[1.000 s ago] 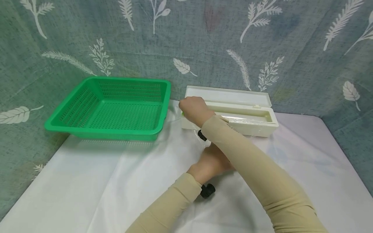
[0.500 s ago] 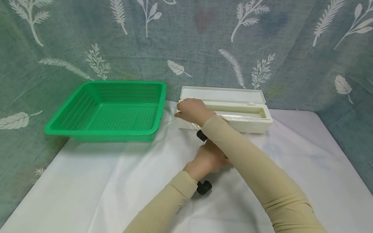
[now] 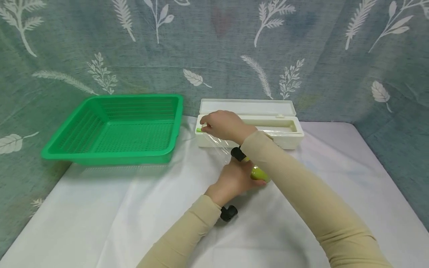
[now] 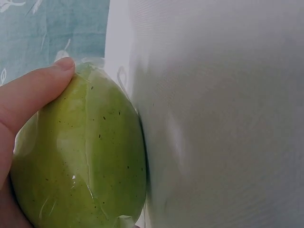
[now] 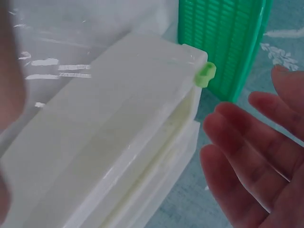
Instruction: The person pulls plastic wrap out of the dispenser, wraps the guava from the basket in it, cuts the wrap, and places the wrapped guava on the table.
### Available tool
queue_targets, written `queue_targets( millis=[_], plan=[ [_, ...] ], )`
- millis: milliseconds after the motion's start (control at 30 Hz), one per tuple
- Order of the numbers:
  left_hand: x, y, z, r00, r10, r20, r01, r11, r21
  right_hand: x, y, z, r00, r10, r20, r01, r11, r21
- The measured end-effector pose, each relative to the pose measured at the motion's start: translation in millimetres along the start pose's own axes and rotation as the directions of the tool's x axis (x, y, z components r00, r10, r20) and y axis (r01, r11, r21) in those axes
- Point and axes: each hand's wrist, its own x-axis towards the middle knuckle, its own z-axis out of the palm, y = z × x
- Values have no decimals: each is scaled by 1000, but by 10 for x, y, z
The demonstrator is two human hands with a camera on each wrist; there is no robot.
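Note:
My left hand (image 3: 232,180) grips a yellow-green mango (image 3: 259,174), its thumb pressed on the fruit's upper end in the left wrist view. Clear cling film covers the dark-specked mango skin (image 4: 95,142). From the fruit, more cling film (image 3: 217,143) stretches up to the front of a white wrap dispenser (image 3: 286,141), whose lid stands open at the back. Over the dispenser's left end hovers my right hand (image 3: 225,124), fingers loosely bent and holding nothing. In the right wrist view these fingers (image 5: 247,147) are apart from the small green slide cutter (image 5: 205,75) at the dispenser's end.
A green perforated basket (image 3: 117,155) stands to the left of the dispenser. Behind both hangs a grey-blue leaf-print cloth (image 3: 214,48). White cloth (image 3: 161,216) covers the table. My right forearm (image 3: 301,201) crosses above the left hand's side, beside the mango.
The right hand has loosened from a fist at the dispenser's left end, uncovering the green cutter. The mango in my left hand has come into sight. The head view has shifted slightly.

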Motion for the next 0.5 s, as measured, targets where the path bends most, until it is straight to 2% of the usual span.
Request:
queue_targets(
  millis=[200,367,500],
  plan=[
    [16,0,-6,999,-8,44,6,998,58,-272,128,-67,999,-17,-30,18,998,58],
    [34,-3,8,1000,-10,23,9,999,45,-510,296,-74,996,-18,-89,28,993,112],
    [40,-11,7,1000,7,5,-8,999,35,-700,440,-43,990,22,-138,4,982,187]
  ],
)
